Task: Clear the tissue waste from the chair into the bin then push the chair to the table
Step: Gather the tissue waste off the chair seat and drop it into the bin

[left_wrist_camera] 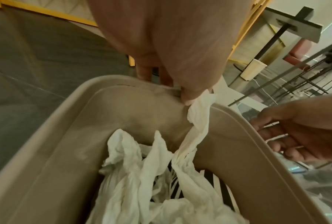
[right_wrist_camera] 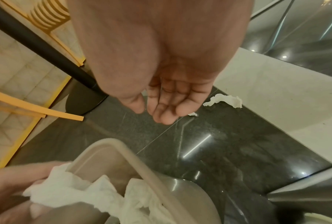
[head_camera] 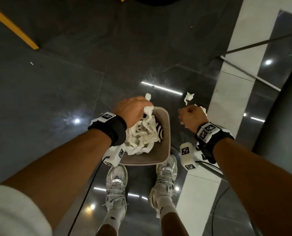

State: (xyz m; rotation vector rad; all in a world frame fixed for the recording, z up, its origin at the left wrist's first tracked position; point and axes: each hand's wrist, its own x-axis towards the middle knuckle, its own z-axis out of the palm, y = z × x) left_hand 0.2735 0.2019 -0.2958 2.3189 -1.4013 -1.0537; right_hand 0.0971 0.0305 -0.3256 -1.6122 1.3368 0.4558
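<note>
A beige bin (head_camera: 166, 133) stands on the floor in front of my shoes, with crumpled white tissue (head_camera: 141, 138) heaped inside over something striped. My left hand (head_camera: 135, 111) hovers over the bin's far rim and pinches a twisted strip of tissue (left_wrist_camera: 197, 119) that trails down into the heap. My right hand (head_camera: 191, 116) hangs to the right of the bin, fingers loosely curled and holding nothing (right_wrist_camera: 165, 109). A loose tissue piece (head_camera: 188, 97) lies on the floor beyond the right hand, with a smaller scrap (right_wrist_camera: 193, 114) near it. A yellow chair leg (head_camera: 14, 26) shows at top left.
A black table post and round base (right_wrist_camera: 80, 98) stand beyond the bin, next to the yellow chair legs (right_wrist_camera: 36, 111). Thin metal rails (head_camera: 261, 43) cross the right side over a pale floor strip (head_camera: 230, 99). Cables trail by my feet.
</note>
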